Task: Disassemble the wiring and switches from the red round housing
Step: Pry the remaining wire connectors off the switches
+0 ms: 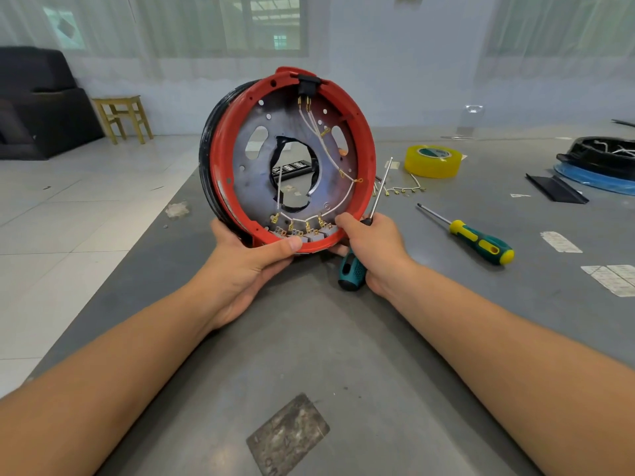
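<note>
I saw red round plastic housing (220, 187) upright above worktop (309, 338) | left hand (251, 259) gripping lower rim | right hand (372, 249) pinching rim, clutching teal-handled screwdriver (352, 273)

Tape roll (433, 160) behind screwdriver (481, 240)

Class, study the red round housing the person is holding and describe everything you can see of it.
The red round housing is a plastic-looking ring held upright on its edge above the grey table, open side toward the camera. Inside sits a grey perforated metal plate with a large central hole. White wires run from a black socket at the top down to a row of small grey switches at the bottom. A black band wraps its back. The left hand grips its lower rim; the right hand's thumb touches it too.
</note>
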`<state>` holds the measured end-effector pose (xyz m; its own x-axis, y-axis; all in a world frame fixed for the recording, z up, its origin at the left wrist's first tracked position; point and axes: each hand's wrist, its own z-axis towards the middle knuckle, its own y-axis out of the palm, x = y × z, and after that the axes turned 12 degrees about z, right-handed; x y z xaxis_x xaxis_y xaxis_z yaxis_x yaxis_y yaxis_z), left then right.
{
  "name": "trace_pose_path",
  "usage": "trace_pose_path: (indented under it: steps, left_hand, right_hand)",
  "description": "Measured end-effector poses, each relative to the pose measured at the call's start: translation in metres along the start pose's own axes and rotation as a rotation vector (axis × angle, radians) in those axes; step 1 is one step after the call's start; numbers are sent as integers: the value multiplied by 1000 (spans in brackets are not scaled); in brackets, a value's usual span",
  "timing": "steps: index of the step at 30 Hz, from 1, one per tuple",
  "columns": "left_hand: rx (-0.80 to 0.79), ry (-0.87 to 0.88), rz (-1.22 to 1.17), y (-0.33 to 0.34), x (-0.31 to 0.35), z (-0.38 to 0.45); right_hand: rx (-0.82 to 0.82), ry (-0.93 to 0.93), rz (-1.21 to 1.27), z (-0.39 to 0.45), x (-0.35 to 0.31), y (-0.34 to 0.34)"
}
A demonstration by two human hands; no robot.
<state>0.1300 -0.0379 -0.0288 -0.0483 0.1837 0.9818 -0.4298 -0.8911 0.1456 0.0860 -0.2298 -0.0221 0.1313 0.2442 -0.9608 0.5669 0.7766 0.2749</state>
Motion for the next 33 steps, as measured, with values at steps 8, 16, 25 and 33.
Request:
trace_pose_path:
  steps: [8, 16, 25, 33]
  left_hand:
    - [-37, 90, 95, -3, 3, 0]
    - [17, 101, 31, -8, 1, 5]
    - [20, 117, 114, -25, -1, 6]
    - [30, 96, 13, -27, -2, 10]
  right_hand:
    - [-59, -22, -28, -2, -2, -2]
    - [-178, 66, 97, -8, -9, 1]
    - [-186, -59, -54, -33, -32, -30]
    - [-437, -405, -825, -41, -55, -59]
